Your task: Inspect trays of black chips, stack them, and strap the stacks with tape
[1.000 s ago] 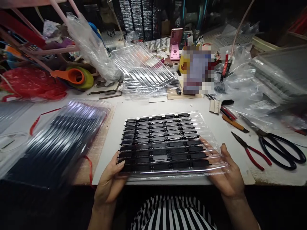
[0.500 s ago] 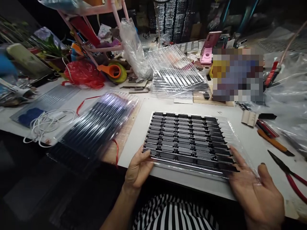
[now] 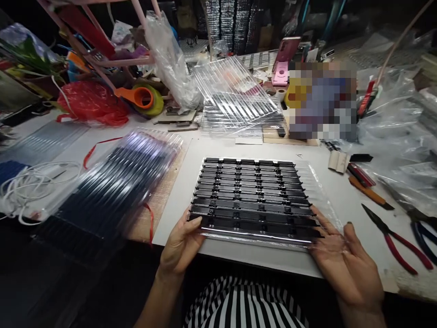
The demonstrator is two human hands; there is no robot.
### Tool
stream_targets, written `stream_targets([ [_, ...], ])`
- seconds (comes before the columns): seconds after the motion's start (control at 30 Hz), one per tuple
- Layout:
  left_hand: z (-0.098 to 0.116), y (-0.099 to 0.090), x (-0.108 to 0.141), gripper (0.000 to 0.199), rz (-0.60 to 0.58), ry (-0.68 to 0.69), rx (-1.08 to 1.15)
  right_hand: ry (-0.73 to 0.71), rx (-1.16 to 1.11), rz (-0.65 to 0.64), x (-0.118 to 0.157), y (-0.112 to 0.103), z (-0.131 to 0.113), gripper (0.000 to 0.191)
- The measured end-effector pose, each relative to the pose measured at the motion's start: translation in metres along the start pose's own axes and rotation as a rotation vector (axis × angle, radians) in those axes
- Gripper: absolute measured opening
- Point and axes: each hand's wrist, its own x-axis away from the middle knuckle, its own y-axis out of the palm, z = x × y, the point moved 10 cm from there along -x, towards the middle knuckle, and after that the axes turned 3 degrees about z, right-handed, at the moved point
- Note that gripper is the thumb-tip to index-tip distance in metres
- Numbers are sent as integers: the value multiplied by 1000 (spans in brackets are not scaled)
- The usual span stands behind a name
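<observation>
A clear plastic tray [image 3: 252,189] with rows of black slotted parts lies tilted over the white table near its front edge. My left hand [image 3: 180,241] grips the tray's near left corner, thumb on top and fingers underneath. At the near right corner, my right hand [image 3: 344,262] supports the tray from below, its palm turned up and its thumb standing apart from the edge. The right end of the tray shows bare clear ridges without black parts.
Stacked ribbed trays [image 3: 112,182] with dark contents overhang the front edge at left. Behind are more clear trays [image 3: 239,100] and a red bag [image 3: 94,102]. Red-handled pliers [image 3: 392,241] and an orange-handled cutter [image 3: 368,191] lie at right. A white cable [image 3: 23,191] is far left.
The view has turned so that the table and its objects appear farther left. Both hands still hold the tray, whose near rows now look darker and more steeply angled.
</observation>
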Motion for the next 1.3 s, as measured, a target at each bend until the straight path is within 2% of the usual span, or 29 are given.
stream_targets([
  [0.47,5,-17,-1,56,207,39,53,60,-172,-160,-1,18,-1,45],
  [0.63,4,-11,-6,40,134,52,186,87,-166,-276,6,29,3,45],
  [0.8,4,-9,-8,39,140,63,187,139,-185,-388,15,38,8,45],
  [0.97,4,-7,-7,41,128,60,185,67,-209,-373,10,35,3,38],
  [1.3,4,0,-9,43,-5,34,293,25,-166,-350,8,31,2,35],
])
